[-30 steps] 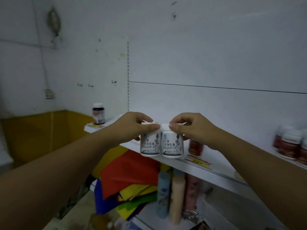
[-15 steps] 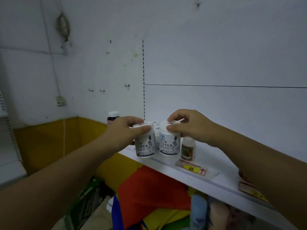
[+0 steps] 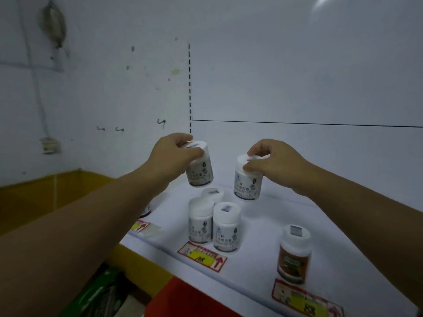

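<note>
1. We list, at the front edge of the white shelf (image 3: 258,250), a red-and-yellow price label (image 3: 202,257); a second label (image 3: 306,303) lies along the same edge towards the right corner.
2. Brown-labelled bottle (image 3: 294,255), white cap, upright just behind the second label.
3. Two white bottles, upright and touching side by side just behind the first label: left one (image 3: 199,221), right one (image 3: 226,227).
4. Third white bottle (image 3: 212,193), close behind that pair, mostly hidden; we see little more than its cap.
5. Left hand (image 3: 174,156), fingers and thumb curled round the cap and shoulder of the left held bottle (image 3: 202,173); the bottle hangs tilted, clear of the shelf, above its rear part.
6. Right hand (image 3: 274,162), fingertips pinching the cap of the right held bottle (image 3: 248,185); it too is off the shelf, nearly upright, apart from the other.
7. White back panel (image 3: 297,88) behind the shelf.
</note>
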Motion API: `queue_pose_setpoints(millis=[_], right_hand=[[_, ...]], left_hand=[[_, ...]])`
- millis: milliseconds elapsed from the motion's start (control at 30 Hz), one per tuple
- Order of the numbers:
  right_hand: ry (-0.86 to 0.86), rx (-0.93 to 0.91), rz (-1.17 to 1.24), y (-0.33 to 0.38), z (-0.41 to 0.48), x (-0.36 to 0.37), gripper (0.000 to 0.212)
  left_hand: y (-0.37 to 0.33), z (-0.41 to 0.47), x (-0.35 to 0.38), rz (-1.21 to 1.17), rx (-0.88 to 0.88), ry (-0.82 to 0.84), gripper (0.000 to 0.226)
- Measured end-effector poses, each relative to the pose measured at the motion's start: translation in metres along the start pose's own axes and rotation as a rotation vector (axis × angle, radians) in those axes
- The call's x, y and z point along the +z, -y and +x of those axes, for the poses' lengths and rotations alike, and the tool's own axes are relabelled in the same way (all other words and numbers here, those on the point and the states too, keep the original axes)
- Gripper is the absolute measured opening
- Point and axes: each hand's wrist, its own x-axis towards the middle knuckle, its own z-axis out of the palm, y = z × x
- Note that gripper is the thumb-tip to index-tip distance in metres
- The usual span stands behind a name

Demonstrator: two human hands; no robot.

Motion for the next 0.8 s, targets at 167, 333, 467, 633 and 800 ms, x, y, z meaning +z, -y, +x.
queue_pose_setpoints(millis=[167, 333, 467, 633, 800], right_hand=[[0.031, 0.107, -0.080, -0.006, 0.016, 0.022, 0.027], [0.091, 0.291, -0.098, -0.009, 0.018, 0.048, 0.026], [0.127, 0.424, -0.109, -0.011, 0.010, 0.059, 0.026], [0.150, 0.490, -0.178, -0.008, -0.001, 0.068, 0.026], [0.164, 0.454, -0.344, -0.003, -0.010, 0.070, 0.033]], left_hand=[[0.013, 0.052, 0.019, 0.022, -0.018, 0.183, 0.052], [0.025, 0.090, 0.040, 0.181, -0.078, 0.527, 0.031], [0.038, 0.101, 0.061, 0.386, -0.102, 0.795, 0.035], [0.055, 0.102, 0.079, 0.544, -0.096, 0.986, 0.039], [0.058, 0.100, 0.086, 0.617, -0.030, 1.022, 0.039]])
